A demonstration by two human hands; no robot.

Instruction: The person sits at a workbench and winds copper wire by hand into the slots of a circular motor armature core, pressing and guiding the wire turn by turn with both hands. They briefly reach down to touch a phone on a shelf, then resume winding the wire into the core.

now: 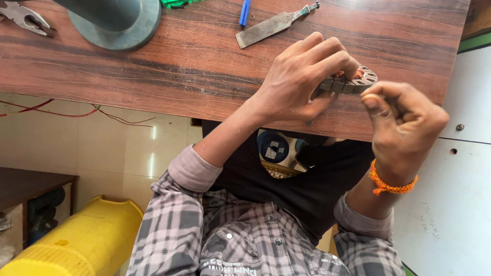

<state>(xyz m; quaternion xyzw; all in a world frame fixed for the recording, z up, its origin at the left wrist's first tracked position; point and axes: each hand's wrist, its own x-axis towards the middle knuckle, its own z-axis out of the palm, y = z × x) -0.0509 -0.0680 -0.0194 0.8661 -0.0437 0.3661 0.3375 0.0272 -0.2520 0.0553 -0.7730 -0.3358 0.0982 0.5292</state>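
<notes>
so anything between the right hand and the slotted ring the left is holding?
Nothing visible. The left hand grips the ring at the table edge. The right hand, closed as if pinching, sits just beside the ring with only a small open gap. The file lies well away.

Around our hands the desk (pixel 179 71) lies bare: a wide open stretch of wood runs to their left. Farther off, the round grey base (pixel 120 25) blocks the far left, with pliers (pixel 23 18) beside it. A flat metal file (pixel 273 24) and a blue pen (pixel 245 12) lie just beyond our left hand (pixel 299 82).
</notes>
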